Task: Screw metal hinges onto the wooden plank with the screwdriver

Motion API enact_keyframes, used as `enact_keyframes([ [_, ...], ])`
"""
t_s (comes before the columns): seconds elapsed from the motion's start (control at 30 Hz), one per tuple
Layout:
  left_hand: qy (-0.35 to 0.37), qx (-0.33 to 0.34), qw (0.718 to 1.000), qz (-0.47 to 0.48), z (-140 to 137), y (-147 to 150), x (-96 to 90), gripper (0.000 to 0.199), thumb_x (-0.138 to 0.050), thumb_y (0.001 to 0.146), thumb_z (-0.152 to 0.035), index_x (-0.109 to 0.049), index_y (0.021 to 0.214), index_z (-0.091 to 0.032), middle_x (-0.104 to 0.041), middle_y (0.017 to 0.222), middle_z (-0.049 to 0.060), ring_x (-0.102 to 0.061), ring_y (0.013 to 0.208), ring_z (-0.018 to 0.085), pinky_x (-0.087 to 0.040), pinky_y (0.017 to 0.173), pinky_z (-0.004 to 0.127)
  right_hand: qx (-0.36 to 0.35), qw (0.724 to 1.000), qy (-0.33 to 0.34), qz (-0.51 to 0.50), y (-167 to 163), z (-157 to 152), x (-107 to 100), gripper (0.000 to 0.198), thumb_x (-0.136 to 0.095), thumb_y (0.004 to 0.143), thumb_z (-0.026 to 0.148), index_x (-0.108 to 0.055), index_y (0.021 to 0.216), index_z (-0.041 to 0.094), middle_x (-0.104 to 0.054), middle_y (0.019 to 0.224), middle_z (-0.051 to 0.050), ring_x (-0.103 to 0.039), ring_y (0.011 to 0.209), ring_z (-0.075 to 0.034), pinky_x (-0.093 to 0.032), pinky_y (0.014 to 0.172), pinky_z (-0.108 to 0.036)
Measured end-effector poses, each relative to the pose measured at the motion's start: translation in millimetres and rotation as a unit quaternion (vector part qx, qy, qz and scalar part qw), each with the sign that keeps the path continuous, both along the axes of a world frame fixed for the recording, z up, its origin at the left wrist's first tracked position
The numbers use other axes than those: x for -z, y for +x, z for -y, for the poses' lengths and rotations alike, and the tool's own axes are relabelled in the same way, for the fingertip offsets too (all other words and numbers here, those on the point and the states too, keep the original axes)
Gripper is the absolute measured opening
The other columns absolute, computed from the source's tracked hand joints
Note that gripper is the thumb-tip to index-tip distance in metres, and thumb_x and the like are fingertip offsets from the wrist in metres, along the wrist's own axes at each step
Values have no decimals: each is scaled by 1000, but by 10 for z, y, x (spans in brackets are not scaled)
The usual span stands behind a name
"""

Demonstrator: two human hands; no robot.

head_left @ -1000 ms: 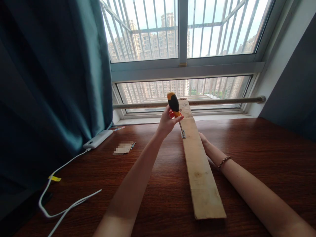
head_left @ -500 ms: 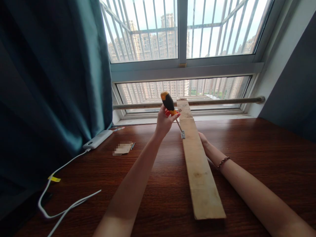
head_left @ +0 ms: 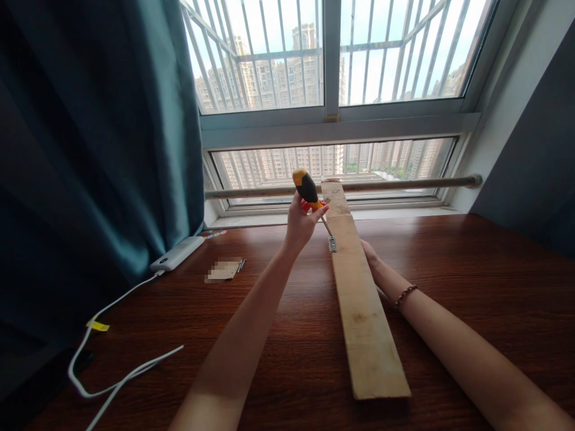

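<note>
Because screwdriver (head_left: 306,185) is gripped aslant in left hand (head_left: 300,222), bracket (head_left: 332,245) at left edge of plank (head_left: 366,314) could be scratched by slip; right hand (head_left: 369,253) part-hidden, finger hold unclear.

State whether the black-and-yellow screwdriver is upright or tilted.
Tilted: the screwdriver slants from upper left down toward the small silver metal plate.

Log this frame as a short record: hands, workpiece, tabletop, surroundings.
left_hand: left hand grips yellow-and-black screwdriver, tip at metal plate
metal_plate: small metal plate, on board's left edge
right_hand: right hand at board's right edge, fingers partly hidden
board: long wooden board, pointing toward window
tabletop: brown tabletop; white device with white cable on left
surroundings: blue curtain left, barred window ahead
</note>
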State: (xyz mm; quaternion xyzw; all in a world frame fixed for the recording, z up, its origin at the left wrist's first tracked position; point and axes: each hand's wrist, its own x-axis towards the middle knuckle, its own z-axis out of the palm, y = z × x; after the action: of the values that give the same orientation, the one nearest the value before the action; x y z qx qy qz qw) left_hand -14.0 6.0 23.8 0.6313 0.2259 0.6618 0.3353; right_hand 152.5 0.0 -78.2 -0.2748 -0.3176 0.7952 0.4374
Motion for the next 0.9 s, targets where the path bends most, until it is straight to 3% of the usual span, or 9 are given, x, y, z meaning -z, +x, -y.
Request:
enact_keyframes([
  [0.3,-10,1,1000,5,9,-5,-22,32,-72,60,-13,-51,84,-19,-58,77,0,-60,75,14,-47,76,33,17,1000,15,-8,3,9,64,30,-38,83,32,-61,86,14,-67,64,-6,-61,51,-17,-51,53,-29],
  [0.7,4,-3,1000,16,-10,-15,-26,31,-71,60,-12,-50,82,-18,-59,77,0,-61,73,14,-48,73,31,35,998,25,-34,0,-41,143,47,-29,87,47,-60,91,13,-68,67,-7,-61,54,-19,-51,53,-31],
  [0.9,7,-6,1000,5,-15,-22,-17,30,-70,61,-14,-50,83,-18,-59,77,0,-62,74,14,-49,73,32,-24,999,26,2,-10,35,39,75,-19,81,69,-57,104,8,-68,80,-15,-65,68,-26,-52,63,-40],
])
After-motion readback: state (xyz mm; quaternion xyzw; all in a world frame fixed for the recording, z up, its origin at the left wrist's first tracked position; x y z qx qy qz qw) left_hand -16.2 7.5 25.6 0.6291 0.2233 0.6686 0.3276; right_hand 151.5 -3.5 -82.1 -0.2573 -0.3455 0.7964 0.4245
